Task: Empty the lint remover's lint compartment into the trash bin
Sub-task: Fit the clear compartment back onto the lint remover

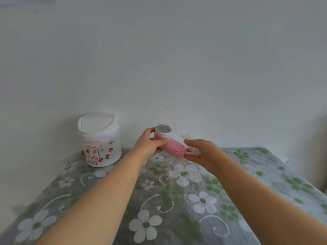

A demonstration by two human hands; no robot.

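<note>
Above the table's far middle I hold a pink lint remover [172, 147] with a white round shaver head tilted up and to the left. My left hand [150, 145] grips it just below the head. At the handle end, my right hand [201, 153] has its thumb above and its fingers under the pink body, touching it. A white trash bin [99, 140] with a shut swing lid and a rabbit print stands at the back left, against the wall, about a hand's width left of my left hand.
The table wears a grey cloth with white and green flowers [184, 174]. Behind my right hand a pale translucent object [185, 134] shows against the wall; what it is I cannot tell. A plain white wall closes the back.
</note>
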